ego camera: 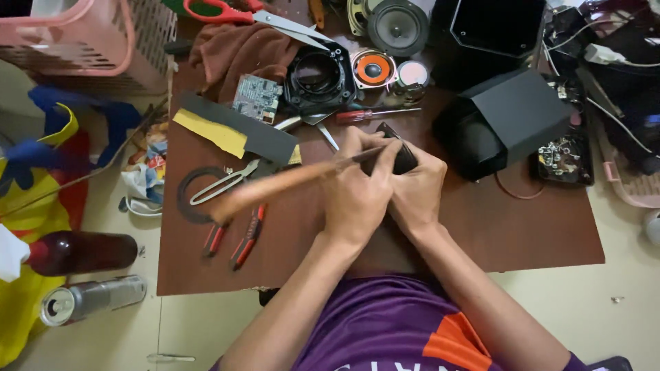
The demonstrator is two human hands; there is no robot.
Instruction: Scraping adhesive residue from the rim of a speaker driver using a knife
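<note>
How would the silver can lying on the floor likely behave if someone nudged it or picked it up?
The silver can lies on its side on the floor, so a nudge would probably roll it. Its smooth metal skin may be slippery. It looks thin-walled, so likely light and easily dented.

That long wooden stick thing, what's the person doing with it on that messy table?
A person sits at a brown table. Their left hand grips a wooden-handled tool and presses its tip against a small black part, which the right hand holds steady. Around them lie speaker cones, a circuit board, red-handled pliers, scissors and black speaker boxes.
</note>
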